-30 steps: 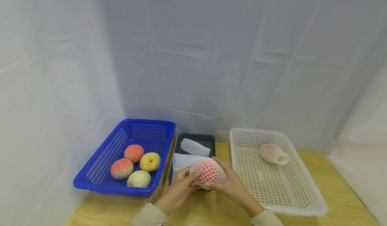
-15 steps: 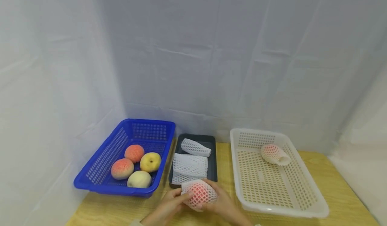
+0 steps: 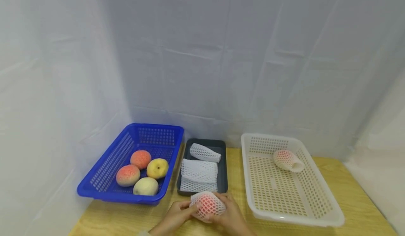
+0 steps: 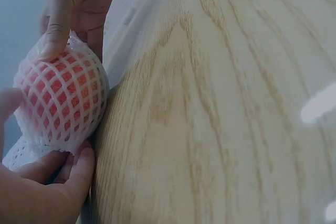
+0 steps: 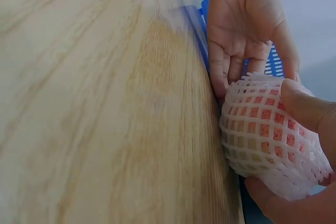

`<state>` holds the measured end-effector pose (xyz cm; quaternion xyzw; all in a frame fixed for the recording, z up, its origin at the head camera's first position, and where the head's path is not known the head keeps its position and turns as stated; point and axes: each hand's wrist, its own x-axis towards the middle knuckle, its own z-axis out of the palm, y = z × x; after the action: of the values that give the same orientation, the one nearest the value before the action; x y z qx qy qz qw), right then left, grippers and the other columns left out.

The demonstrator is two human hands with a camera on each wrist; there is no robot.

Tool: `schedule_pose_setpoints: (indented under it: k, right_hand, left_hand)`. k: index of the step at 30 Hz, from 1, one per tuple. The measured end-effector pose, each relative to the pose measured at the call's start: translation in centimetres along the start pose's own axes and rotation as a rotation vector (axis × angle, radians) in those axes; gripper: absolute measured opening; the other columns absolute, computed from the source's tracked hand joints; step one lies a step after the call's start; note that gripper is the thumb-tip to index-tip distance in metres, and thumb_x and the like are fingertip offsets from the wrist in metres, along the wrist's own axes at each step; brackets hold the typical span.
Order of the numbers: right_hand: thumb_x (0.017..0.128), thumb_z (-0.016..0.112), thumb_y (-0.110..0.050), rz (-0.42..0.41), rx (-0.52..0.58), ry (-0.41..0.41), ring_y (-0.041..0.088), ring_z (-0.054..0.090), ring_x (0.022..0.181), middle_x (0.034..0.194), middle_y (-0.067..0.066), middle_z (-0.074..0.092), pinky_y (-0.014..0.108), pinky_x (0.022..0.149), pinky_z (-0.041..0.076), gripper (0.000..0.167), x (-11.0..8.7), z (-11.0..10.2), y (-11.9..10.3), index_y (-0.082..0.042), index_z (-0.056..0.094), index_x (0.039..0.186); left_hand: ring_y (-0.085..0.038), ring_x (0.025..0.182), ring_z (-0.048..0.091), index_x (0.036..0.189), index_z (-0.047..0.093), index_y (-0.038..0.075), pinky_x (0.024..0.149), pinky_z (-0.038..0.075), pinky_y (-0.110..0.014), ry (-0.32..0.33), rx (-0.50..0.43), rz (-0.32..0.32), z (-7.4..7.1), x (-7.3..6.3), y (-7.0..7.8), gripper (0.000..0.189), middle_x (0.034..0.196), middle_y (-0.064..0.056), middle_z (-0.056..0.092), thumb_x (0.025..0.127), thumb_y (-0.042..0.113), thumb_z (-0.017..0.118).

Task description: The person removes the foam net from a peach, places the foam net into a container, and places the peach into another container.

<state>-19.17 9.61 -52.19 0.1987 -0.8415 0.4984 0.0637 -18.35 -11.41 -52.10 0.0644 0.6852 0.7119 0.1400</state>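
Note:
A peach (image 3: 207, 205) with red skin sits inside a white foam net sleeve (image 4: 63, 98), just in front of the black tray. On its left side my left hand (image 3: 178, 215) pinches the sleeve's end between thumb and fingers. My right hand (image 3: 233, 215) grips the other end, its thumb (image 5: 307, 103) lying on the net over the fruit. Through the mesh, the right wrist view shows a paler patch of peach beside the red. Both hands stay low over the wooden table (image 3: 126, 216). Some of the fingertips are hidden behind the fruit.
A blue basket (image 3: 95, 190) holding several peaches stands on the left. Behind the hands, the black tray (image 3: 223, 179) carries flat foam net sleeves (image 3: 199, 174) and a rolled one (image 3: 205, 153). The white basket (image 3: 326, 197) on the right contains a netted peach (image 3: 286, 160).
Both hands have drawn the netted peach from over the black tray down toward the table's front. In the last half second they have barely shifted. The sleeves in the tray are now uncovered.

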Motion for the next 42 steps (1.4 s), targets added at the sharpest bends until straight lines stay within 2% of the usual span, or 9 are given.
schedule_pose_setpoints:
  k: [7,14,21,25,31,35,38,42]
  right_hand:
    - [0.066,0.087,-0.026,0.024,-0.043,-0.004,0.016,0.057,0.095,0.108,0.008,0.061,0.027,0.083,0.049,0.070,-0.1,-0.2,-0.1,0.003,0.059,0.123]
    - [0.068,0.086,-0.032,0.052,-0.041,-0.022,0.023,0.059,0.100,0.112,0.010,0.062,0.029,0.085,0.049,0.069,-0.3,-0.3,-0.4,0.001,0.059,0.123]
    - [0.071,0.084,-0.034,-0.004,-0.077,-0.018,0.022,0.058,0.102,0.115,0.011,0.061,0.032,0.087,0.050,0.071,-0.3,-0.3,-0.2,0.004,0.057,0.125]
    - [0.071,0.084,-0.033,-0.007,-0.084,-0.023,0.024,0.057,0.103,0.116,0.012,0.060,0.033,0.088,0.050,0.071,-0.3,-0.4,-0.4,0.004,0.057,0.126]
    - [0.071,0.084,-0.032,-0.027,-0.104,-0.015,0.025,0.058,0.103,0.116,0.013,0.061,0.034,0.088,0.050,0.068,-0.2,-0.5,-0.5,0.003,0.058,0.124]
    - [0.071,0.084,-0.029,-0.070,-0.133,0.011,0.027,0.059,0.104,0.115,0.013,0.062,0.037,0.089,0.050,0.065,-0.2,-0.7,-0.5,0.002,0.060,0.122]
    - [0.072,0.084,-0.028,-0.059,-0.113,0.009,0.029,0.059,0.105,0.116,0.013,0.062,0.036,0.090,0.050,0.064,0.0,-0.9,-0.7,0.003,0.060,0.122]
    - [0.073,0.083,-0.029,0.002,-0.054,-0.018,0.031,0.057,0.107,0.119,0.013,0.060,0.032,0.090,0.050,0.064,0.2,-1.3,-1.1,0.003,0.059,0.124]
  left_hand:
    - [-0.009,0.091,0.062,0.118,0.056,-0.020,0.082,0.054,-0.027,-0.021,-0.010,0.020,0.0,0.0,0.1,0.047,0.109,-0.018,0.067,0.095,0.021,0.060]
    - [-0.009,0.092,0.061,0.118,0.056,-0.019,0.081,0.054,-0.026,-0.028,0.013,0.020,0.0,0.0,0.3,0.048,0.110,-0.019,0.067,0.095,0.023,0.060]
    - [-0.011,0.093,0.062,0.119,0.055,-0.020,0.082,0.055,-0.029,-0.032,0.009,-0.011,-0.2,0.0,0.3,0.049,0.110,-0.019,0.067,0.095,0.023,0.061]
    - [-0.011,0.092,0.062,0.118,0.057,-0.019,0.079,0.055,-0.029,-0.016,0.033,-0.020,-0.3,0.0,0.4,0.049,0.107,-0.018,0.068,0.095,0.024,0.062]
    - [-0.015,0.095,0.062,0.118,0.054,-0.022,0.082,0.056,-0.034,-0.034,0.048,-0.021,-0.8,-0.2,0.6,0.048,0.109,-0.020,0.067,0.095,0.021,0.060]
    - [-0.014,0.094,0.062,0.117,0.054,-0.021,0.083,0.055,-0.034,-0.044,0.089,-0.013,-1.2,-0.3,0.8,0.047,0.107,-0.018,0.067,0.095,0.020,0.060]
    - [-0.012,0.089,0.060,0.116,0.057,-0.019,0.079,0.055,-0.030,-0.034,0.134,-0.009,-1.6,-0.3,1.1,0.045,0.104,-0.013,0.068,0.094,0.021,0.061]
    - [-0.016,0.091,0.060,0.116,0.060,-0.015,0.078,0.054,-0.032,0.042,0.260,-0.026,-2.0,-0.4,1.8,0.047,0.105,-0.014,0.067,0.092,0.024,0.064]
